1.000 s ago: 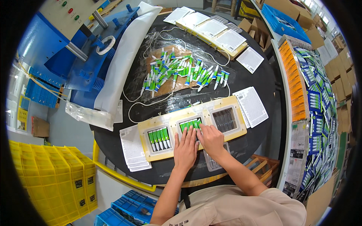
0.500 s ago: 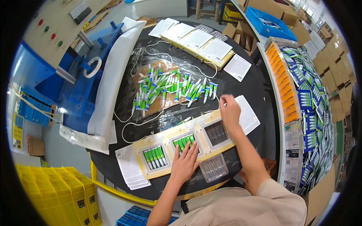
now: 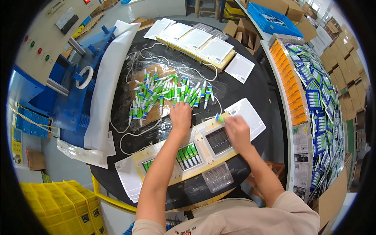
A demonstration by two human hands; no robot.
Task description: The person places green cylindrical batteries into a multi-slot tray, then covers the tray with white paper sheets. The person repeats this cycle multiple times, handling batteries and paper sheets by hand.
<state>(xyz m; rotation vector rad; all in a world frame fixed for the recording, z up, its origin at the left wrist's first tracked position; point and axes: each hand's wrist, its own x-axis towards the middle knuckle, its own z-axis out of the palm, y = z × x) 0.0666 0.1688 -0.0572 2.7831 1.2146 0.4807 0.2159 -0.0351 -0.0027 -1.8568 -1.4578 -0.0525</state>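
Observation:
Small green-and-white tubes with blue ends lie in a loose pile (image 3: 154,94) on cardboard. At the pile's near edge my left hand (image 3: 181,116) is closed, its bent fingers on a tube; the fingertips are partly hidden. My right hand (image 3: 237,131), smeared by motion, pinches another tube (image 3: 219,118) above the far edge of a yellow frame (image 3: 203,168). The frame has three windows. Tubes stand in a row in the middle window (image 3: 189,156); my left forearm partly covers the left window's tubes (image 3: 147,164). In the right window sits a clear tray (image 3: 219,141) without tubes.
White cards (image 3: 250,117) lie beside the frame, and more cards (image 3: 127,178) on its left. A clear blister tray (image 3: 218,178) lies in front. A second frame (image 3: 199,47) carries white cards at the back. A blue press (image 3: 74,102) stands left; packed tubes (image 3: 315,102) lie right.
My left hand has moved from the middle window up to the tube pile. My right hand has shifted slightly toward me, and a tube now shows in its fingers.

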